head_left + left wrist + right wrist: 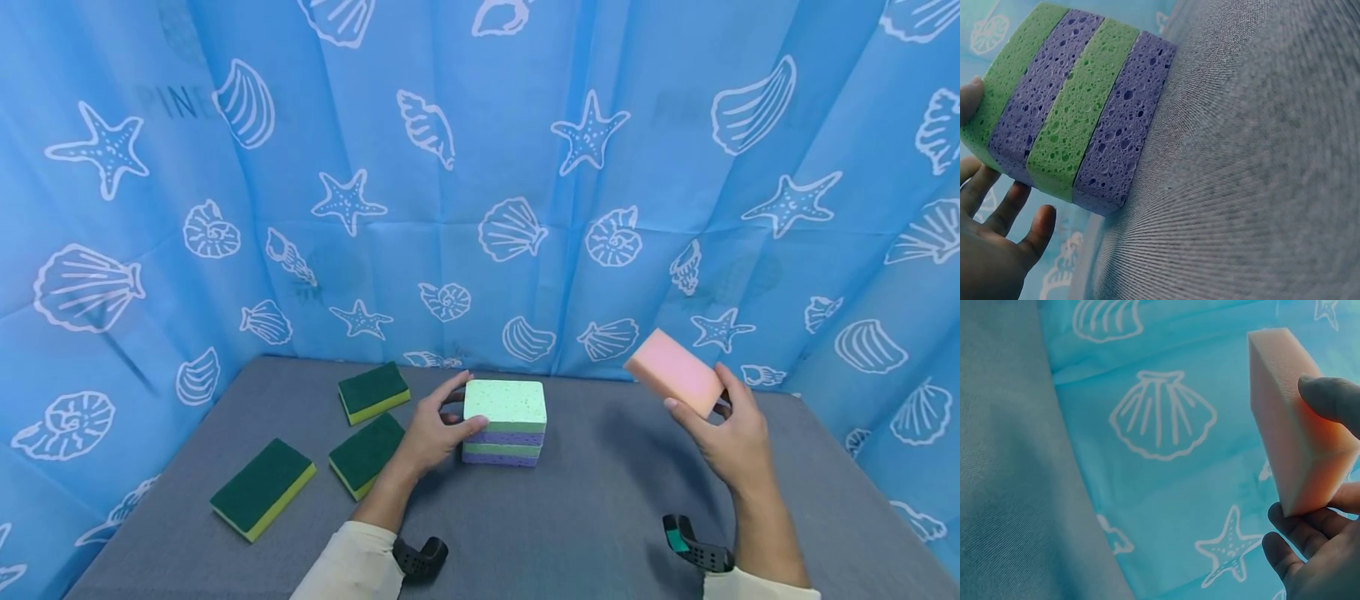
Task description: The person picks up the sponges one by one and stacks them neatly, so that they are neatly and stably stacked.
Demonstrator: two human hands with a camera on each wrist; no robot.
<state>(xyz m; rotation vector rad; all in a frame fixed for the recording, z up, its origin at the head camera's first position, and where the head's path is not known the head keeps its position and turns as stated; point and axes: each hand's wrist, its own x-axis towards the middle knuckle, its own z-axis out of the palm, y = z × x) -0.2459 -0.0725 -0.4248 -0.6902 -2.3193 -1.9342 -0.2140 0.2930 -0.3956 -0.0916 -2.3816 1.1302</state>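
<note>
Right hand (731,437), at 3 o'clock of the table (600,517): thumb and fingers pinch a pink sponge (675,372) by its lower end, holding it in the air, tilted, above the table's surface. The right wrist view shows the thumb (1335,400) on one broad face and the fingers (1300,531) under the opposite edge.

Left hand (433,433), near the table's centre: thumb and fingers close around the left side of a sponge stack (504,423), which rests on the table. The stack has four layers, green and purple by turns, with a pale green speckled top; the left wrist view shows the porous banded side (1079,106).

At 9 to 10 o'clock of the stack, three green-and-yellow scouring sponges lie flat: one at the rear (372,391), one just beside the left wrist (367,454), one nearest the table's left edge (262,488).

Behind and around the table hangs a blue curtain (525,167) printed with white shells and starfish.
</note>
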